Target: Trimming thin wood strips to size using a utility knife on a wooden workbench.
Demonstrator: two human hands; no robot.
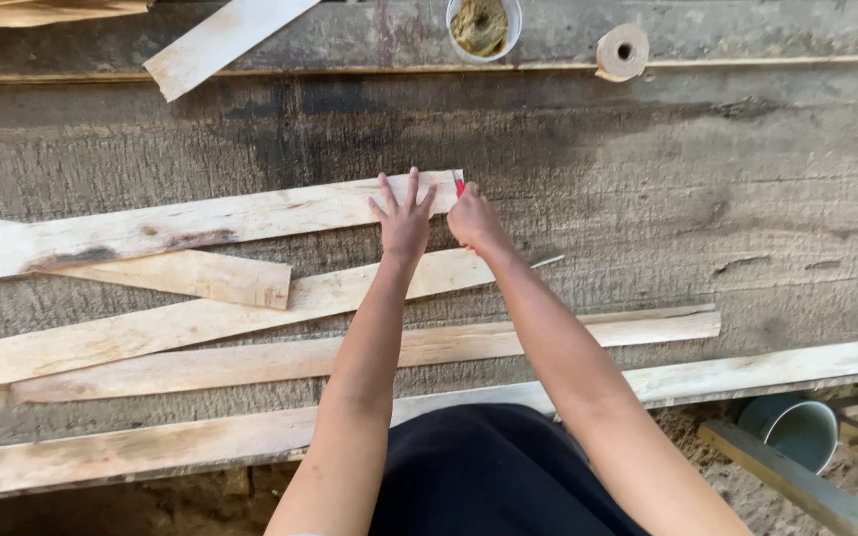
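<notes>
My left hand (403, 218) lies flat with fingers spread on the right end of a long pale wooden slat (201, 223) on a rough grey workbench (647, 189). My right hand (472, 218) is closed around a small red-and-white tool (459, 182) at the slat's end; its kind is too small to tell. Several more slats lie below: a short one (201, 278), a long diagonal one (201, 318), and a flatter one (508, 337) under my forearms.
A white cup of yellowish paste (482, 28) and a roll of tan tape (622, 50) stand at the bench's far edge. Another board (220, 40) leans at the top left. A grey-green bucket (794, 427) sits on the ground at the lower right beside a metal rail (796, 481).
</notes>
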